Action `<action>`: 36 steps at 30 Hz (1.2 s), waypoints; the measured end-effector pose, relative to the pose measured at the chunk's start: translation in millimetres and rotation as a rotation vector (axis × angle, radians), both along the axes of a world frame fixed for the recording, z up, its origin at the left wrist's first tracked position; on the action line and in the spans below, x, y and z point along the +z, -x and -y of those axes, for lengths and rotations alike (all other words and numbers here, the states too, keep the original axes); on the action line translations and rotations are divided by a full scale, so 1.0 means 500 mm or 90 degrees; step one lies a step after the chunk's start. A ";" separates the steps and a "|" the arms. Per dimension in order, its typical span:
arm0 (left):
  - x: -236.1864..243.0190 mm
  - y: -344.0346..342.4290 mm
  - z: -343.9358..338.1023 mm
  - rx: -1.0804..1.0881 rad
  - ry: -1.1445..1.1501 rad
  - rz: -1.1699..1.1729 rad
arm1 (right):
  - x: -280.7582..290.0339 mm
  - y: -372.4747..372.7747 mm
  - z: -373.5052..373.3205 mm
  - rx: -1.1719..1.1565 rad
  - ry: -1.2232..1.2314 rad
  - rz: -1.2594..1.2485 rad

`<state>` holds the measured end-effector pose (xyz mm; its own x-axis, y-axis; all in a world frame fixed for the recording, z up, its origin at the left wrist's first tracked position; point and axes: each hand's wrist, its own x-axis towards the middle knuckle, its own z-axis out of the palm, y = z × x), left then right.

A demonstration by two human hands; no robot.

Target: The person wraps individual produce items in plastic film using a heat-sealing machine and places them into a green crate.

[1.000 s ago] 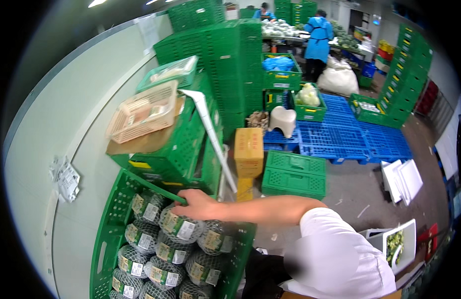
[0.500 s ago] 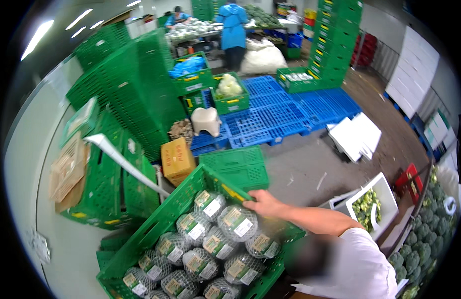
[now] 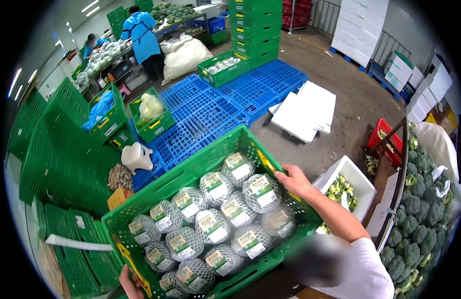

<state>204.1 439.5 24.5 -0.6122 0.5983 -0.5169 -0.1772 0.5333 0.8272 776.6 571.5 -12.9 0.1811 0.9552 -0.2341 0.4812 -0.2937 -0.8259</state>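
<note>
A green plastic crate (image 3: 178,179) with yellow handles fills the lower middle, tilted across the view. It holds several round produce items (image 3: 210,224) in grey mesh sleeves, each with a green-and-white label. My right hand (image 3: 292,179) grips the crate's right end at the yellow handle, with my forearm coming from the lower right. At the lower left edge, my left hand (image 3: 132,281) is curled on the crate's other yellow handle.
Blue pallets (image 3: 193,119) lie ahead, with white foam lids (image 3: 302,112) beside them. A white stool (image 3: 137,157) and green crate stacks (image 3: 54,159) stand left. At right are a foam box (image 3: 365,192), red crate (image 3: 390,139) and broccoli (image 3: 419,214). Two co-workers (image 3: 141,37) stand behind.
The view has swung rightward, bringing in more broccoli and foam boxes. The loaded crate has moved away from the left wall toward the middle. My left hand has come into view on its handle.
</note>
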 end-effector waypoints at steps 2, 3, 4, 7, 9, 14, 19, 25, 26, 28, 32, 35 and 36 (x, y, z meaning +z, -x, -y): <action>-0.028 -0.065 -0.136 -0.047 -0.039 -0.004 | -0.017 -0.094 -0.048 -0.052 -0.006 -0.006; -0.037 -0.098 -0.204 -0.071 -0.049 0.014 | -0.037 -0.138 -0.073 -0.077 -0.013 -0.014; -0.042 -0.131 -0.274 -0.094 -0.059 0.030 | -0.052 -0.178 -0.103 -0.100 -0.020 -0.024; -0.044 -0.223 -0.475 -0.166 -0.031 0.041 | -0.078 -0.252 -0.178 -0.187 0.021 -0.059; -0.084 -0.277 -0.628 -0.195 -0.022 0.074 | -0.099 -0.309 -0.270 -0.232 0.038 -0.094; -0.195 -0.379 -1.005 -0.228 -0.031 0.088 | -0.153 -0.446 -0.570 -0.282 0.003 -0.002; -0.163 -0.564 -1.355 -0.244 0.006 0.122 | -0.085 -0.559 -0.904 -0.339 0.031 -0.015; -0.088 -0.663 -1.743 -0.217 -0.010 0.152 | 0.039 -0.650 -1.299 -0.330 0.044 -0.130; -0.086 -0.676 -1.800 -0.215 -0.020 0.146 | 0.044 -0.664 -1.365 -0.324 0.037 -0.133; -0.082 -0.716 -1.906 -0.196 -0.036 0.140 | 0.048 -0.693 -1.492 -0.307 0.030 -0.132; -0.140 -0.725 -2.137 -0.160 0.018 0.155 | -0.030 -0.766 -1.771 -0.265 0.064 -0.088; -0.136 -0.743 -2.236 -0.139 0.075 0.134 | -0.077 -0.774 -1.928 -0.231 0.108 -0.080; -0.126 -0.764 -2.286 -0.145 0.093 0.135 | -0.095 -0.794 -1.988 -0.215 0.101 -0.081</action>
